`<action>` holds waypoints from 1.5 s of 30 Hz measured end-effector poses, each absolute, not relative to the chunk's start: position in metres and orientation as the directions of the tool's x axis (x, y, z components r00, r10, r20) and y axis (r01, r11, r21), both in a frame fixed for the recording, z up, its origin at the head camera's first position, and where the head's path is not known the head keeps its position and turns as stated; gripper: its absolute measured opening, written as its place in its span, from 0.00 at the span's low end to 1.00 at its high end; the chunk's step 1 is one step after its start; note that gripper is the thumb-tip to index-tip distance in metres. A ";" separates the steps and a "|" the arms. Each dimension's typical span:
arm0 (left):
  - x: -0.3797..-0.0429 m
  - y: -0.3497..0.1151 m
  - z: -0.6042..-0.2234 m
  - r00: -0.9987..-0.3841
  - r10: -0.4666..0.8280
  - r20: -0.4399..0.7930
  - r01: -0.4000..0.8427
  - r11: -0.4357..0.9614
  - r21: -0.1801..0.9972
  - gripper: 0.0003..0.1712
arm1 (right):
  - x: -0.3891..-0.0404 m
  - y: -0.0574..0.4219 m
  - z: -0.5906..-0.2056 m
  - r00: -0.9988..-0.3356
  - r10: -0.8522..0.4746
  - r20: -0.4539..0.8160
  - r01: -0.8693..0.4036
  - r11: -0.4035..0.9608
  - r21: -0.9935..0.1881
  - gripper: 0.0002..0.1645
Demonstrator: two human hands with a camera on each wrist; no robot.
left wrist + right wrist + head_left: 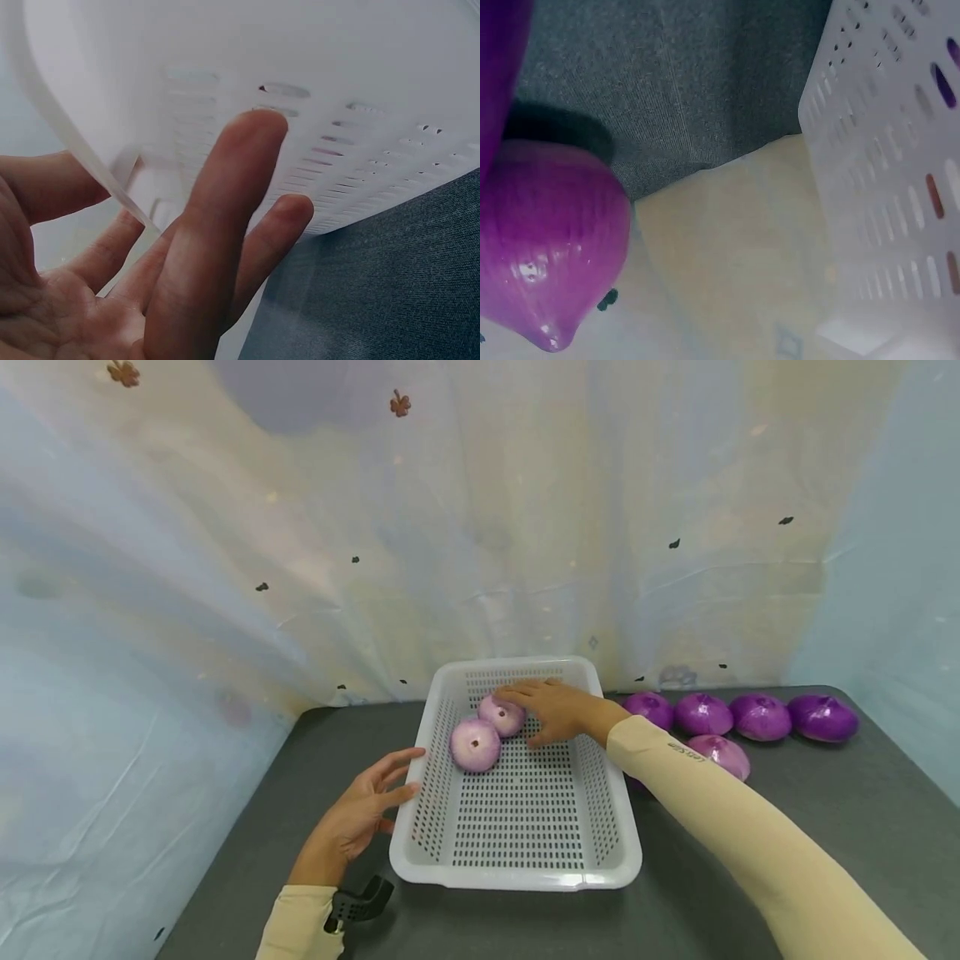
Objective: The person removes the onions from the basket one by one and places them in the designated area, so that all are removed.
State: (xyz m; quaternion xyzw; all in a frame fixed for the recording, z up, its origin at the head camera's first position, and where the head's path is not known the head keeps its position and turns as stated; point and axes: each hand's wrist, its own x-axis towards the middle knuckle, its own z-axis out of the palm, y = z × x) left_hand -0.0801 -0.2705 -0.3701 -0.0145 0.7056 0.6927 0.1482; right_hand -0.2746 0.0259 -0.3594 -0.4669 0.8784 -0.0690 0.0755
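Note:
A white perforated plastic basket [517, 810] sits on the dark table and holds two red onions, root ends up. The nearer onion [475, 746] leans by the left wall; the farther onion [501, 717] lies just behind it. My right hand [551, 706] is inside the basket, fingers stretched out at the farther onion's top and thumb spread apart from it. At the basket's left rim, my left hand [367, 797] rests with loosely extended fingers. In the left wrist view, its fingers [225, 217] lie along the outside of the slotted wall [315, 157].
Right of the basket, several purple onions [761, 717] stand in a row along the table's back edge. Another onion [720, 755] lies in front of them, partly behind my right sleeve [720, 810]. A patterned curtain [480, 527] hangs behind the table.

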 end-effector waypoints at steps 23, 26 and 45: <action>-0.080 -0.269 -0.368 -0.957 0.176 -0.232 -0.227 0.048 0.973 0.39 | -0.272 0.021 -0.370 -0.402 -0.913 -0.067 -0.898 0.408 -0.164 0.51; -0.080 -0.269 -0.368 -0.958 0.175 -0.227 -0.221 0.053 0.974 0.38 | -0.274 0.021 -0.371 -0.368 -0.929 -0.030 -0.918 0.368 -0.151 0.52; -0.080 -0.270 -0.368 -0.956 0.181 -0.232 -0.228 0.043 0.973 0.38 | -0.272 0.021 -0.371 -0.338 -0.939 -0.066 -0.920 0.344 -0.190 0.50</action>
